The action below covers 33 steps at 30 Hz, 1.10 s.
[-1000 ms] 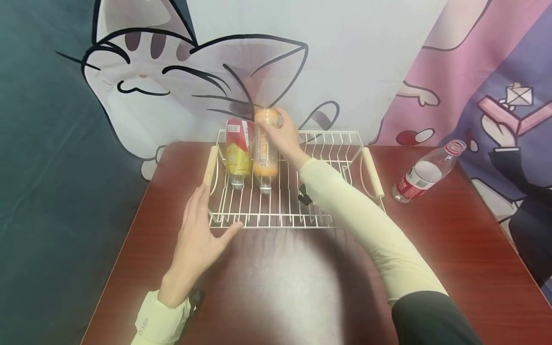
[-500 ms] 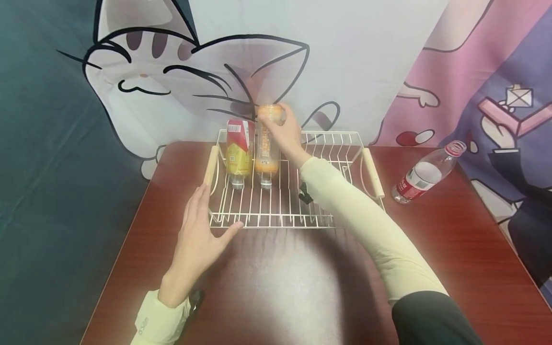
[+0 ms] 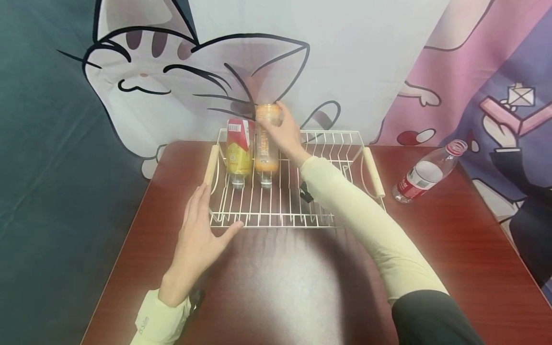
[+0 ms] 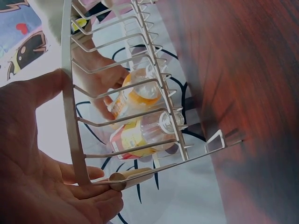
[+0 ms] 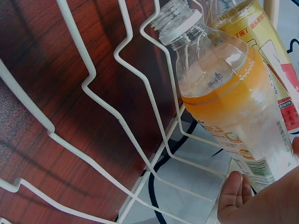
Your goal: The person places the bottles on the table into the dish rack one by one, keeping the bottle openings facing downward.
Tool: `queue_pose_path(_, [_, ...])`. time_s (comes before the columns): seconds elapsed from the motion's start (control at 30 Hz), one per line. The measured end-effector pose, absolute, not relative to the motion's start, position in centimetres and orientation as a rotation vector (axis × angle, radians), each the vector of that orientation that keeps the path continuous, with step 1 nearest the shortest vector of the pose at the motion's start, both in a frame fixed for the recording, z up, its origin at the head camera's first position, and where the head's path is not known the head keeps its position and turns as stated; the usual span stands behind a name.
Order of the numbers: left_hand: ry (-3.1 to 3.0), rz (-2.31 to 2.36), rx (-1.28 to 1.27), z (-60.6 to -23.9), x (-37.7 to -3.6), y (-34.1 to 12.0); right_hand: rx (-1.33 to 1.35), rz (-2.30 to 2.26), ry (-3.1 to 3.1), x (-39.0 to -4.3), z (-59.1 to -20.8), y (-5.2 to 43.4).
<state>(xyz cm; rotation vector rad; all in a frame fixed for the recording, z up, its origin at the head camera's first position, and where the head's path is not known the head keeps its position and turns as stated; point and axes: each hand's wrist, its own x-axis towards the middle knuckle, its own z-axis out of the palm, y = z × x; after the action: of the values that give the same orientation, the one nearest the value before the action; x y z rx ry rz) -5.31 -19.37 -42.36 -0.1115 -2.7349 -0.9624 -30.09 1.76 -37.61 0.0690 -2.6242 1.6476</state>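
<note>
Currently right hand (image 3: 285,135) grips the base of the clear plastic orange-drink bottle (image 3: 265,146), cap toward the near side, leaning in the white wire rack (image 3: 345,148), far left, just right of a yellow-labelled bottle (image 3: 238,152). Left hand (image 3: 199,229), fingers relaxed, braces the rack's near-left corner, apparently steadying it.

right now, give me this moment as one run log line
left hand: rests on rack front corner | right hand: grips orange bottle in rack | yellow bottle: beside it | water bottle: on table
</note>
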Motion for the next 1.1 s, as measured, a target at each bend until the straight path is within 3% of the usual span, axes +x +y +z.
queue_pose_path(1.1, [-2.765,-0.961,-0.11,-41.86,-5.27,-19.25,0.027,1.704,-2.648,-29.95,-37.27,1.91])
